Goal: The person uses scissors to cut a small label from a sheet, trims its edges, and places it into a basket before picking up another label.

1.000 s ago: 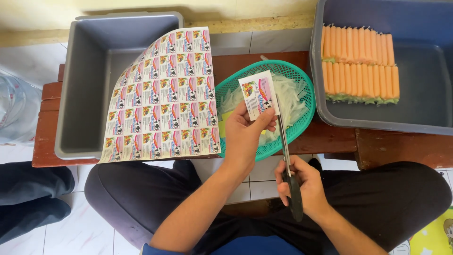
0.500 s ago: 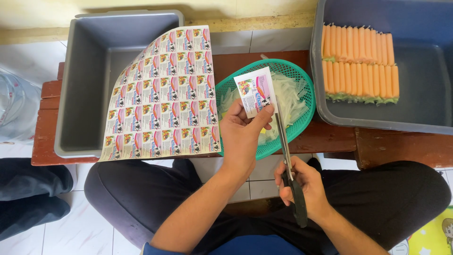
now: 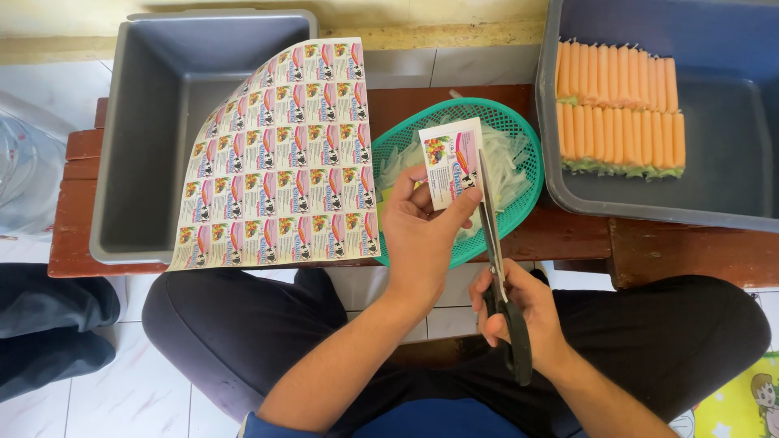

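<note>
My left hand [image 3: 422,235] pinches a small printed label [image 3: 451,162] upright over a green mesh basket [image 3: 519,134]. In my right hand [image 3: 523,312] are black-handled scissors [image 3: 495,259], and their blades run up along the label's right edge. A large sheet of uncut printed labels [image 3: 280,162] leans from the wooden bench onto an empty grey tub [image 3: 154,122] at the left. The basket contains pale cut trimmings.
A second grey tub [image 3: 730,162] at the right holds rows of orange sticks [image 3: 621,105] with green ends. The red-brown wooden bench [image 3: 649,243] carries the tubs and the basket. Another person's dark-trousered leg [image 3: 49,316] is at the far left, on white floor tiles.
The label in my left hand has been turned slightly and held a bit lower against the scissor blades. My right hand with the scissors has barely moved.
</note>
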